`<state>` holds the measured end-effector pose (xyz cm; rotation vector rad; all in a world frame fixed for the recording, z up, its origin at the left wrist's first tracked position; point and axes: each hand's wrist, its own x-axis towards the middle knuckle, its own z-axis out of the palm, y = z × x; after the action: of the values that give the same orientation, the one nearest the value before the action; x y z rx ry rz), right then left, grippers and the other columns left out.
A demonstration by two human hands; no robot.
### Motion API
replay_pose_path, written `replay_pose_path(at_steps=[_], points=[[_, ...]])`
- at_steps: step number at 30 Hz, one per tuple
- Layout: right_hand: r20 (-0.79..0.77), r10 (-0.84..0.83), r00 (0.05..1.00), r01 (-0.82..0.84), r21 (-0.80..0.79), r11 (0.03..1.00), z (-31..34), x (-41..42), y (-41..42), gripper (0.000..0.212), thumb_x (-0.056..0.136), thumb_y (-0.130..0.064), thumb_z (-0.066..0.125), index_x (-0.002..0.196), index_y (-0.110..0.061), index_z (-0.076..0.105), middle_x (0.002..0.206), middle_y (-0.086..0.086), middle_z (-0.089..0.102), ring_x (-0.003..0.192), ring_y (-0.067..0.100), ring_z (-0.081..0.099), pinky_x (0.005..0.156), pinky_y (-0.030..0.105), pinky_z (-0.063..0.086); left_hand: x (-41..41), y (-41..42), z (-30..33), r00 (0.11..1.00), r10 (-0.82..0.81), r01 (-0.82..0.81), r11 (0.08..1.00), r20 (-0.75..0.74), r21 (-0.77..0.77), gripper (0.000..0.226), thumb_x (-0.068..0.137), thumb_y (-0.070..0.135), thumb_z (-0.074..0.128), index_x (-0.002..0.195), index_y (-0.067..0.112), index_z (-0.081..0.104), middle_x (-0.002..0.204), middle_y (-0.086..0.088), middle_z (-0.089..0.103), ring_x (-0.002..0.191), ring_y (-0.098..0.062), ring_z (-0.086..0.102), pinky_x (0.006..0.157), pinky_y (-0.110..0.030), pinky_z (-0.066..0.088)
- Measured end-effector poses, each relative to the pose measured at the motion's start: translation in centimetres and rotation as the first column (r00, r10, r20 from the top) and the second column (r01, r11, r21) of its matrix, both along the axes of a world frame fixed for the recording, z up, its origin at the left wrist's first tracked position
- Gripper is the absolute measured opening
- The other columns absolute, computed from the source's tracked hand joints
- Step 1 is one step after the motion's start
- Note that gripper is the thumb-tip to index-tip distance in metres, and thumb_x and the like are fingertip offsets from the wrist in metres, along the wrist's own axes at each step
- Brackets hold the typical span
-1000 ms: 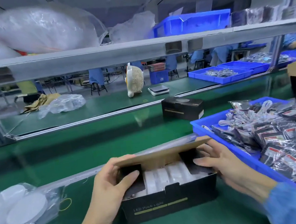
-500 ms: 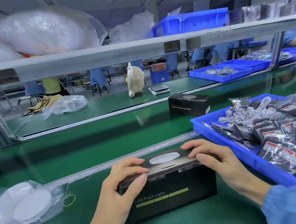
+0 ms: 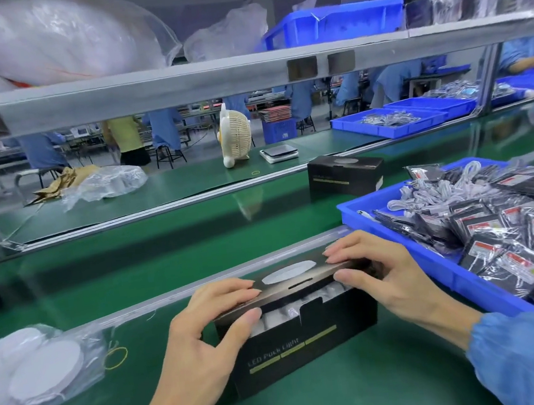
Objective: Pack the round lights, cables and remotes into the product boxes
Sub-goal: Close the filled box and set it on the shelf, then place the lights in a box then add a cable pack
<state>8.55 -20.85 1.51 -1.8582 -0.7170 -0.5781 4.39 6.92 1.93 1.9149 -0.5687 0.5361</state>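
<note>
A black product box [image 3: 303, 340] marked "LED Puck Light" stands on the green bench in front of me. Its lid [image 3: 286, 277] sits slightly raised, and white round lights [image 3: 280, 313] show through the gap at the front. My left hand [image 3: 203, 334] grips the lid's left end, thumb at the front edge and fingers on top. My right hand [image 3: 385, 275] grips the right end the same way. A blue tray [image 3: 359, 212] at the right holds bagged remotes [image 3: 507, 243] and white cables [image 3: 436, 194]. A plastic bag of round lights [image 3: 42, 367] lies at the left.
A second, closed black box [image 3: 345, 174] stands farther back on the belt. A yellow rubber band [image 3: 115, 358] lies beside the bag. A small fan [image 3: 235, 136] and a scale [image 3: 278, 152] sit beyond the rail. A metal shelf [image 3: 245, 72] spans overhead with bags and blue bins.
The box stood open with both hands folding its inner flaps; the lid then came down. It now sits slightly ajar at the front under both hands.
</note>
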Motion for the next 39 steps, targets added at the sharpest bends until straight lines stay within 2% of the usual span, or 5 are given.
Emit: replay_pose_path(at_steps=[4, 8, 21, 29, 39], points=[[-0.071, 0.052, 0.996, -0.061, -0.124, 0.99, -0.6, -0.7, -1.1, 0.016, 0.087, -0.018, 0.066, 0.1, -0.018, 0.075, 0.12, -0.007, 0.064, 0.115, 0.018, 0.06, 0.095, 0.022, 0.046, -0.7, 0.4, -0.7, 0.999, -0.038, 0.035, 0.993, 0.026, 0.111, 0.028, 0.086, 0.042, 0.063, 0.11, 0.035, 0.075, 0.13, 0.016, 0.063, 0.133, -0.019, 0.048, 0.106, -0.03, 0.041], [0.121, -0.049, 0.991, 0.084, -0.306, 0.948, -1.0, -1.5, -1.4, 0.027, 0.084, -0.032, 0.073, 0.107, -0.018, 0.073, 0.129, -0.008, 0.06, 0.131, 0.019, 0.049, 0.108, 0.033, 0.039, -0.8, 0.3, -0.8, 0.988, 0.023, -0.06, 0.968, 0.153, 0.242, 0.034, 0.082, 0.047, 0.067, 0.111, 0.031, 0.074, 0.132, 0.02, 0.061, 0.136, -0.012, 0.046, 0.108, -0.05, 0.039], [0.464, -0.183, 0.867, 0.399, -0.427, 0.811, -1.3, -3.5, -0.2, 0.038, 0.091, -0.035, 0.063, 0.115, -0.007, 0.071, 0.128, 0.001, 0.064, 0.12, 0.016, 0.06, 0.101, 0.045, 0.049, -1.4, -0.8, -2.0, 0.923, 0.056, -0.166, 0.951, 0.38, 0.262, 0.029, 0.094, 0.028, 0.054, 0.108, 0.015, 0.077, 0.122, 0.013, 0.068, 0.125, -0.008, 0.057, 0.108, -0.053, 0.039], [0.578, 0.099, 0.81, 0.232, -0.471, 0.851, 0.2, -1.8, 2.5, 0.022, 0.093, -0.015, 0.067, 0.109, 0.0, 0.072, 0.116, 0.008, 0.068, 0.097, 0.025, 0.064, 0.081, 0.033, 0.053, -1.3, -1.3, -2.6, 0.916, 0.082, -0.176, 0.962, 0.394, 0.209, 0.026, 0.094, 0.025, 0.056, 0.104, 0.013, 0.077, 0.119, 0.012, 0.07, 0.12, -0.005, 0.06, 0.108, -0.049, 0.041], [0.576, 0.172, 0.799, 0.065, -0.368, 0.928, -0.8, -0.5, 2.5, 0.014, 0.083, -0.012, 0.079, 0.092, -0.002, 0.078, 0.106, 0.0, 0.074, 0.086, 0.024, 0.068, 0.077, 0.035, 0.058, -1.4, -1.4, -2.7, 0.928, 0.098, -0.167, 0.972, 0.359, 0.168, 0.024, 0.093, 0.023, 0.058, 0.105, 0.011, 0.076, 0.118, 0.01, 0.07, 0.119, -0.009, 0.061, 0.11, -0.052, 0.038]])
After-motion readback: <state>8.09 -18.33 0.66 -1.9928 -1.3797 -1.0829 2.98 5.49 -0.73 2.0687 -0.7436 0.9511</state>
